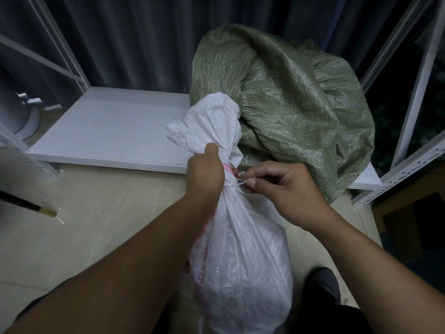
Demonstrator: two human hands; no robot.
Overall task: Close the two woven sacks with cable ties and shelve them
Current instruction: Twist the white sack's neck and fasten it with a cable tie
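Observation:
A white woven sack with pink print stands on the floor in front of me, its neck gathered. My left hand grips the bunched neck just below the flared top. A thin white cable tie circles the neck, and my right hand pinches its end between thumb and fingers. A green woven sack lies slumped on the right end of the low white shelf, right behind the white sack. I cannot see whether the green sack is tied.
White metal shelf uprights stand at the left and right. Dark curtains hang behind the shelf. A dark rod with a yellowish tip lies on the pale floor at the left. My shoe is beside the white sack.

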